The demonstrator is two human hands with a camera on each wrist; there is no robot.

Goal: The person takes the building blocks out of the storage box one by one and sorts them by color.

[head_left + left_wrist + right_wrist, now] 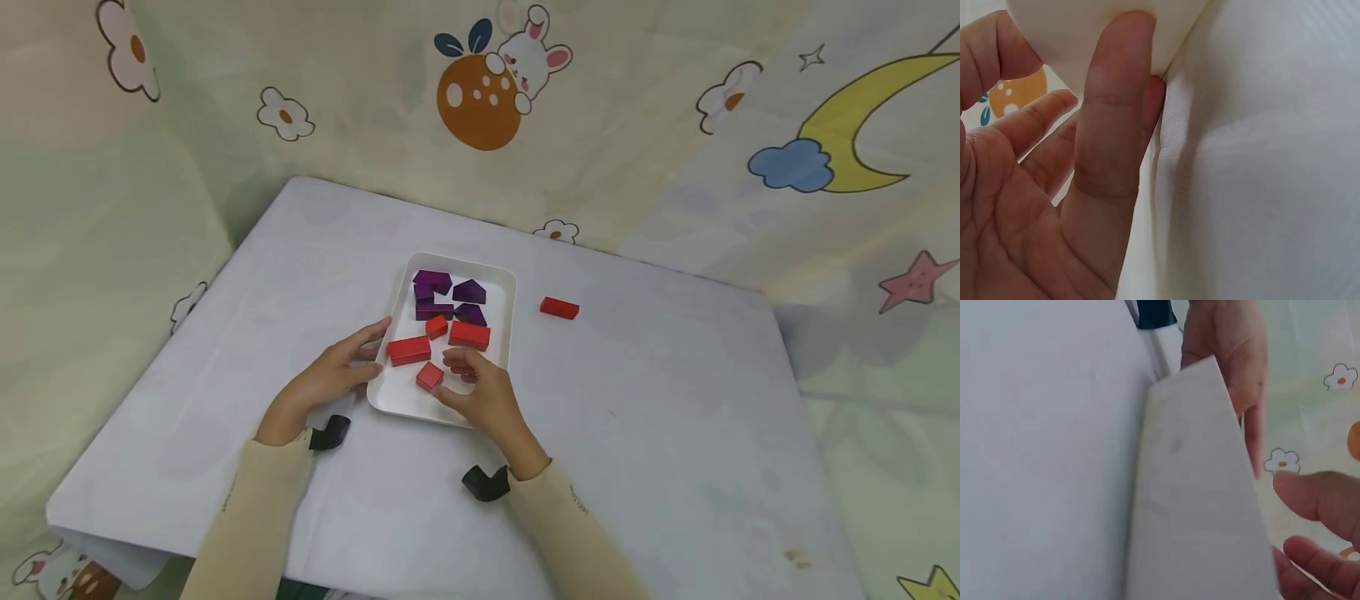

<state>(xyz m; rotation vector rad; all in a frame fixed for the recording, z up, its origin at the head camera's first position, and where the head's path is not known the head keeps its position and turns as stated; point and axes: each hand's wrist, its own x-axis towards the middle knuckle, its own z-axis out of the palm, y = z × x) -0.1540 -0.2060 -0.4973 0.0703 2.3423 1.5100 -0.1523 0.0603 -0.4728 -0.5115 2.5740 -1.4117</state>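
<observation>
A white rectangular tray (397,396) holds several purple blocks (469,292) in its far half and several red blocks (469,335) nearer. My left hand (326,379) rests against the tray's left side. Its thumb (1116,94) touches the outer wall, the other fingers spread along that side. Over the tray's near right part, my right hand (483,396) has thumb and fingers apart, with nothing visible between them in the right wrist view. A small red cube (430,376) lies just left of its thumb; whether they touch, I cannot tell.
A single red block (559,308) lies on the white-covered table (652,433), right of the tray. Black wrist-worn pieces (330,432) stick out at both sleeves. A patterned cloth backdrop (360,100) surrounds the table.
</observation>
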